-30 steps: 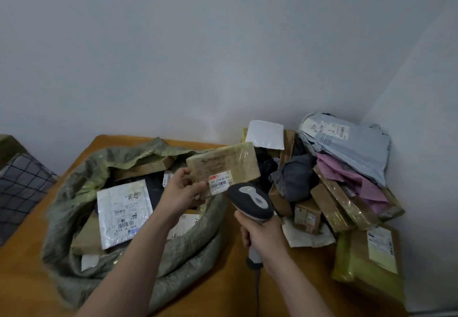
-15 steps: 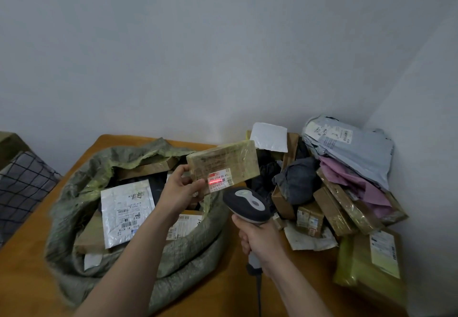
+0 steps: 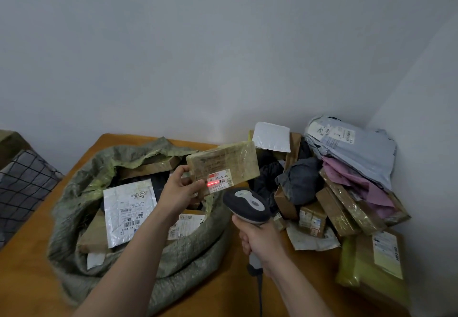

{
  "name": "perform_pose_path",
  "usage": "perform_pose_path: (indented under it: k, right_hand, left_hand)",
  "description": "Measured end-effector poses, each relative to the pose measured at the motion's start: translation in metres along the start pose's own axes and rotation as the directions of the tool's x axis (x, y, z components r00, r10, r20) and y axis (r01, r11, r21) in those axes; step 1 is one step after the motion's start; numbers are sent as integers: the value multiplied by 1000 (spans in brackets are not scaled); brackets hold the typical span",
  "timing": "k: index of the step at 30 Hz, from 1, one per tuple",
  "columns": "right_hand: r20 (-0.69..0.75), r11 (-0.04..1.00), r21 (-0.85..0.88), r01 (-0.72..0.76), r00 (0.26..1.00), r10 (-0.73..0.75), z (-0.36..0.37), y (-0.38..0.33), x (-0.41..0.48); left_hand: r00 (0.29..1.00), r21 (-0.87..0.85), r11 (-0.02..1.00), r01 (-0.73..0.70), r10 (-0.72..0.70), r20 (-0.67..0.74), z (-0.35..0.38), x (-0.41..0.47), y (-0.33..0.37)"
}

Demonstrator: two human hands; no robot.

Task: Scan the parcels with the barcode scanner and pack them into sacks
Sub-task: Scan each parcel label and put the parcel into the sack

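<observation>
Cardboard under glossy tape is forming the parcel (image 3: 230, 160), which the left hand (image 3: 178, 192) is holding up above the far right rim of the sack (image 3: 188, 262), toward the back edge of the desk (image 3: 22, 279). In the head view, the thumb and fingers are curling round the parcel's left end and pinching it there. The right hand (image 3: 260, 242) is wrapping fully round the grip of the barcode scanner (image 3: 247, 205), whose red line is falling across the label (image 3: 219, 180) at the parcel's lower edge.

The parcel is looking stiff, flat and probably light. The tape is likely making it slick, so a hold across the short end, clear of the label, is suiting it.

The sack is lying open on the desk's left half with parcels already inside, and its mouth is offering room just below the held parcel. The unscanned pile (image 3: 342, 207) is crowding the back right corner against the walls (image 3: 223, 56), leaving little room there. The scanner's cable (image 3: 260, 297) is trailing toward the near edge.
</observation>
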State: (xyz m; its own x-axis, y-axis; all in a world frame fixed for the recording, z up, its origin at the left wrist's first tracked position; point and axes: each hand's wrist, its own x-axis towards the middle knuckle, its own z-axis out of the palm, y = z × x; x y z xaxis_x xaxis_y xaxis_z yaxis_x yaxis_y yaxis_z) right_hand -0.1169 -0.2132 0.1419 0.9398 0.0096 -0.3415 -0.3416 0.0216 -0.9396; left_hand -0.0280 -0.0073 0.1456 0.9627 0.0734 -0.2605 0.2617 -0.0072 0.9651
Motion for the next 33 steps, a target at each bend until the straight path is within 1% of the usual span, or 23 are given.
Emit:
perform_pose_path:
  k: [6,8,10,15,18,20,22,24,26,27,28,29,30,31,32,33]
  right_hand:
    - [-2,1000,22,-14,1000,14,5,1,2]
    - [-2,1000,4,-6,1000,6,6,0,4]
    - [-33,1000,-6,-5,999,5,8,-1,9]
    - [-132,976,210,-65,987,95,11,-1,32]
    - [-37,966,236,-107,992,119,20,-5,43]
    - [-67,966,240,-94,991,113,34,-5,46]
    - [-59,967,240,-83,993,100,49,-5,48]
    - [-82,977,206,-55,994,74,63,-2,55]
    - [-70,978,205,-35,996,51,80,-6,57]
    - [-75,982,185,-33,996,48,88,-8,59]
    - [-67,984,174,-33,997,45,94,-8,63]
    - [-58,984,174,-37,997,48,99,-7,67]
    - [-65,984,174,-34,997,46,105,-7,71]
    - [-88,988,155,-28,995,42,111,-6,75]
    - [-101,988,147,-37,993,52,117,-7,78]
    - [-102,988,144,-46,993,61,123,-7,81]
  left_hand:
    - [1000,-1,1000,15,-15,-15,-8,3,-3]
    - [998,-21,999,37,-38,-40,-12,4,-4]
    - [995,-46,996,73,-76,-70,-20,6,-4]
    - [985,-65,988,143,-148,-90,-52,10,-1]
    - [975,-39,977,208,-210,-69,-78,18,-8]
    - [967,-15,968,249,-249,-44,-95,23,-12]
    - [961,-4,961,277,-277,-8,-111,29,-16]
    - [951,27,952,304,-305,51,-127,35,-19]
    - [937,101,943,318,-329,116,-141,43,-20]
    - [936,143,939,311,-329,124,-147,50,-21]
    - [943,189,938,290,-313,110,-152,57,-21]
    - [962,257,935,243,-267,61,-160,68,-25]
    - [981,378,907,184,-195,-8,-168,79,-30]
    - [990,520,842,142,-107,-96,-178,92,-35]
    - [982,652,743,151,-38,-184,-188,104,-39]
    - [969,752,631,190,3,-246,-198,114,-44]
